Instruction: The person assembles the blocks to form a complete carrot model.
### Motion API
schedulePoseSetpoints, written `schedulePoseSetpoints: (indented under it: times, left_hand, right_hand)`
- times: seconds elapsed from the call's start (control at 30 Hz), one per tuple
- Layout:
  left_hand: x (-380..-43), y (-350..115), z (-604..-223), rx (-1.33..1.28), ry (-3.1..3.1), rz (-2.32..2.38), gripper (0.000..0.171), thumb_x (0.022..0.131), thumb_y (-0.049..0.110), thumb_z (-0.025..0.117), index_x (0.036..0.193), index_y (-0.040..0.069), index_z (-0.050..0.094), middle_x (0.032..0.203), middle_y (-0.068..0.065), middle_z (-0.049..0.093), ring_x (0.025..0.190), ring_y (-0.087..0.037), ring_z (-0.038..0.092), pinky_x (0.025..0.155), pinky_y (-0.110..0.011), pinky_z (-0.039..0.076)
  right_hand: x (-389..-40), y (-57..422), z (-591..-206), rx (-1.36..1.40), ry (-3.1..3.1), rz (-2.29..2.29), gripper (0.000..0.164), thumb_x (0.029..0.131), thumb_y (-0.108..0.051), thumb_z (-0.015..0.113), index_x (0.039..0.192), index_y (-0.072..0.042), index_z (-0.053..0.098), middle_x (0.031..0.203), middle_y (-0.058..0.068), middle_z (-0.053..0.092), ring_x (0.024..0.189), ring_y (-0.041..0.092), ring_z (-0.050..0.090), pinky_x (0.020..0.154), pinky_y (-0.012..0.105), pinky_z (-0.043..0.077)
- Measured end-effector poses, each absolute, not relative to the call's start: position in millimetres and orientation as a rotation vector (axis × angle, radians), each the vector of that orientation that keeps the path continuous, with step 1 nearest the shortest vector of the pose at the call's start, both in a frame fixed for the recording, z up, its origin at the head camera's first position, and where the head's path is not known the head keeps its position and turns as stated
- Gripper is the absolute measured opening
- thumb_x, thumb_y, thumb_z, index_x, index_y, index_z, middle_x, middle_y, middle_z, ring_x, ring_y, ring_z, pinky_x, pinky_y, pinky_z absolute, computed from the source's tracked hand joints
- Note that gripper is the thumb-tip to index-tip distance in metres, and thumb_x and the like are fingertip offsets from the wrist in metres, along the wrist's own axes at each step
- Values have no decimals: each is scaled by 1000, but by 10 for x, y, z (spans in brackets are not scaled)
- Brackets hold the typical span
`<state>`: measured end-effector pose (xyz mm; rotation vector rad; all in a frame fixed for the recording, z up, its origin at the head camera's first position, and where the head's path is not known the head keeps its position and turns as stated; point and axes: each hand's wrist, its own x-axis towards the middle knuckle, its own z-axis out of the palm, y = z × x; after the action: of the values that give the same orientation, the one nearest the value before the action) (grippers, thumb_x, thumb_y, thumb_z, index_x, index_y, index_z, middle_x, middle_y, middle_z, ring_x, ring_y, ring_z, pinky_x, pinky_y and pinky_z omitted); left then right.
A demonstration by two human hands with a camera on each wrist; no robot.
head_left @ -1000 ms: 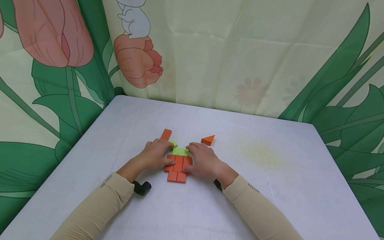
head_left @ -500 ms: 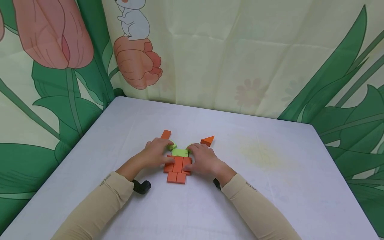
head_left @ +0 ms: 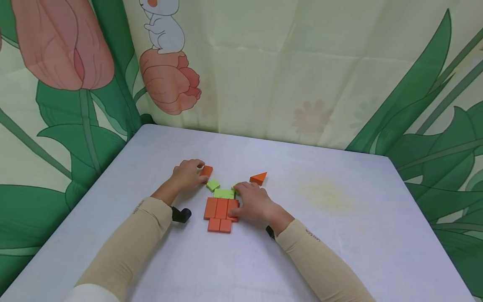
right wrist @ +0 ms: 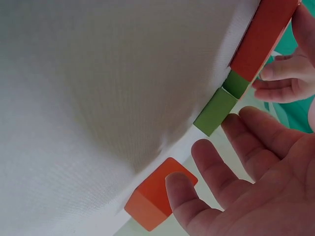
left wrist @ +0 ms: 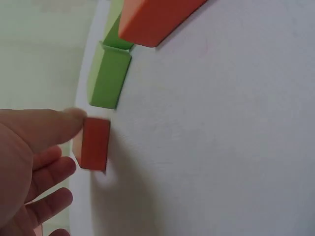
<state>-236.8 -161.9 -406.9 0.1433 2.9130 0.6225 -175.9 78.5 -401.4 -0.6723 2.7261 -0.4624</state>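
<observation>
Several red-orange blocks lie flat together on the table, two smaller red blocks along their near edge. A lime-green block adjoins their far side. Another green block sits off its left corner, and a further green piece shows partly behind the right fingertips. My left hand is at a loose orange block; its thumb touches the block's edge and the visible fingers stay loose. My right hand rests at the arrangement's right side, fingers extended near the green piece.
An orange triangular block lies beyond the right hand. The white-covered table ends at a flower-printed curtain. A dark wrist device sticks out below the left hand.
My left hand has left the green and red blocks and moved up and left to the loose orange block. The right hand stays at the arrangement; the view has shifted slightly.
</observation>
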Motion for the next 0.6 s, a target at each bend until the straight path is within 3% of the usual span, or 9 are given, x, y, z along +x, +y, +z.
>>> schedulePoseSetpoints:
  times: [0.33,0.6]
  left_hand:
    - [-2364,-1779,-4013,74,2887,614,42,95,14,65,135,2,59,125,-14,63,114,-33,52,97,-51,37]
    - [-2357,-1856,-4026,142,2880,596,45,94,14,67,137,0,57,129,-16,61,120,-35,49,100,-53,36]
  right_hand:
    - [-1748,785,-4012,-670,2745,-430,77,86,-48,77,146,-9,48,150,7,45,136,33,37,107,54,34]
    - [-1755,777,-4020,-668,2735,-421,78,86,-48,76,147,-10,47,151,7,44,137,32,37,108,53,33]
